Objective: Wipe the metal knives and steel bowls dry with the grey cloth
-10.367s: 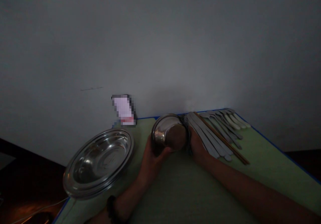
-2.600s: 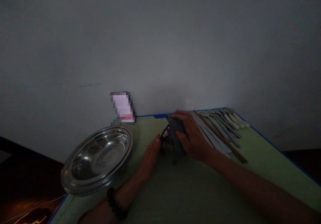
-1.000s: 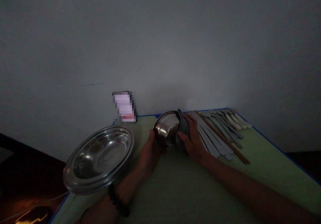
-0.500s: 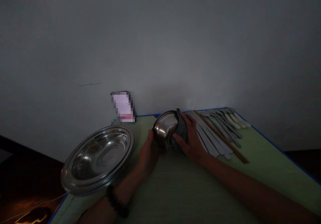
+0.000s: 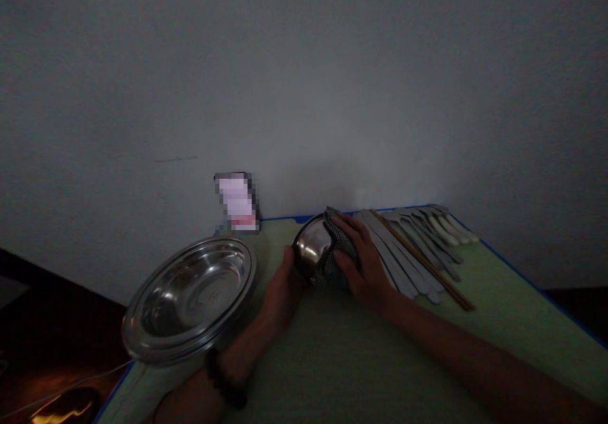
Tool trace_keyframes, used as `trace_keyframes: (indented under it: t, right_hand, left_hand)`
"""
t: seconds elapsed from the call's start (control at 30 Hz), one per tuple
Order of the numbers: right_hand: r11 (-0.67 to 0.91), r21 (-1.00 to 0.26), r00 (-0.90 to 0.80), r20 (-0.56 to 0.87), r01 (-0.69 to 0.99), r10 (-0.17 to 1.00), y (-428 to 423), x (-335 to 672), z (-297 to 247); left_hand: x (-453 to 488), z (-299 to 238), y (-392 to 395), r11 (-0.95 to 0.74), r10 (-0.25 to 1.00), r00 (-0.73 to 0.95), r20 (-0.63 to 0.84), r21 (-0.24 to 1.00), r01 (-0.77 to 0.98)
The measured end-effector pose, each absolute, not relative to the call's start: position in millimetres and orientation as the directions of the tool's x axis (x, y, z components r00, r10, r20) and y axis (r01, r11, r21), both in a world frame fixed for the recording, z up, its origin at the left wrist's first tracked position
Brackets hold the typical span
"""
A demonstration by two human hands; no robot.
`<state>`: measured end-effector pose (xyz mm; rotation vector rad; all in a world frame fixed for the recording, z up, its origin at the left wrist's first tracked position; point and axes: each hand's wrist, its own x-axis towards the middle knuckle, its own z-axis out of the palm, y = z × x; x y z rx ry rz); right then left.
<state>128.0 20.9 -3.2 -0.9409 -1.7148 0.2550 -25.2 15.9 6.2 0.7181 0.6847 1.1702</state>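
A shiny metal bowl (image 5: 313,246) is held tilted on its side above the middle of the green table, its rounded outside facing me. My left hand (image 5: 284,284) grips the bowl's left rim, thumb up along the edge and the other fingers hidden behind or under it. Against the bowl's right side my right hand (image 5: 368,265) presses a dark checked cloth (image 5: 339,259), its fingers curled over the top and thumb on the near side. The cloth covers the bowl's right part.
Left of my hands stand stacked wide metal basins (image 5: 190,297) at the table's edge. A phone (image 5: 237,202) leans on the wall behind. To the right lie several table knives (image 5: 399,256), wooden chopsticks (image 5: 427,265), forks and spoons (image 5: 422,234), and white-handled utensils (image 5: 446,227). The table (image 5: 323,367) has blue edging.
My right hand and the cloth have slid a little over the bowl, covering more of its top. My left hand keeps its hold. The view has shifted slightly.
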Motion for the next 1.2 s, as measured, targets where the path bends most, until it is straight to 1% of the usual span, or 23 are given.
trace_keyframes:
  t: [0.17, 0.3, 0.37, 0.5, 0.6, 0.67, 0.77, 0.83, 0.9, 1.0, 1.07, 1.13, 1.2]
  right_hand:
    - [0.529, -0.779, 0.032, 0.571, 0.336, 0.82, 32.2, 126.8, -17.3]
    - [0.433, -0.861, 0.104, 0.473, 0.268, 0.875, 37.3, 127.2, -21.3]
    - [0.409, -0.878, 0.132, 0.449, 0.25, 0.884, 37.6, 127.5, -20.9]
    - [0.381, -0.894, 0.173, 0.424, 0.235, 0.889, 37.2, 127.8, -20.5]
    - [0.353, -0.909, 0.236, 0.401, 0.22, 0.885, 39.3, 128.4, -23.7]
    - [0.36, -0.909, 0.27, 0.408, 0.209, 0.872, 41.4, 129.0, -26.5]
    - [0.376, -0.9, 0.26, 0.426, 0.222, 0.866, 43.4, 129.9, -28.0]
    - [0.357, -0.904, 0.239, 0.41, 0.235, 0.88, 43.3, 130.2, -26.8]
    - [0.343, -0.908, 0.229, 0.397, 0.241, 0.889, 42.3, 129.9, -25.0]
    - [0.399, -0.872, 0.181, 0.457, 0.283, 0.871, 39.2, 128.6, -23.4]
    - [0.468, -0.809, 0.12, 0.536, 0.357, 0.836, 35.4, 127.0, -22.4]
    - [0.545, -0.7, 0.0, 0.615, 0.461, 0.789, 30.1, 124.7, -20.8]
    - [0.616, -0.562, -0.148, 0.661, 0.552, 0.736, 24.3, 122.2, -18.6]
  left_hand:
    - [-27.8, 4.1, 16.6, 0.258, 0.959, 0.246, -0.138, 0.784, -0.565]
    - [-23.1, 3.2, 11.3, 0.275, 0.951, 0.28, -0.131, 0.773, -0.572]
    - [-20.4, 3.8, 7.9, 0.241, 0.956, 0.274, -0.101, 0.803, -0.545]
    - [-19.9, 2.0, 3.2, 0.14, 0.979, 0.198, -0.055, 0.885, -0.444]
    - [-23.1, -0.9, 2.1, 0.109, 0.975, 0.222, -0.029, 0.928, -0.358]
    - [-25.3, -0.2, 1.7, 0.053, 0.97, 0.244, 0.02, 0.956, -0.289]
    - [-26.4, 5.2, 0.2, -0.065, 0.974, 0.201, 0.104, 0.979, -0.193]
    - [-25.6, 7.4, -0.8, -0.09, 0.98, 0.161, 0.12, 0.979, -0.181]
    - [-24.1, 5.0, -0.5, -0.074, 0.984, 0.141, 0.107, 0.972, -0.223]
    - [-21.5, -3.9, 2.6, -0.003, 0.986, 0.154, 0.068, 0.923, -0.384]
    - [-20.1, -7.0, 4.8, 0.058, 0.983, 0.18, 0.037, 0.867, -0.495]
    - [-19.3, -5.1, 6.3, 0.106, 0.982, 0.187, 0.0, 0.823, -0.558]
    - [-19.6, 0.1, 6.9, 0.144, 0.984, 0.172, -0.051, 0.796, -0.589]
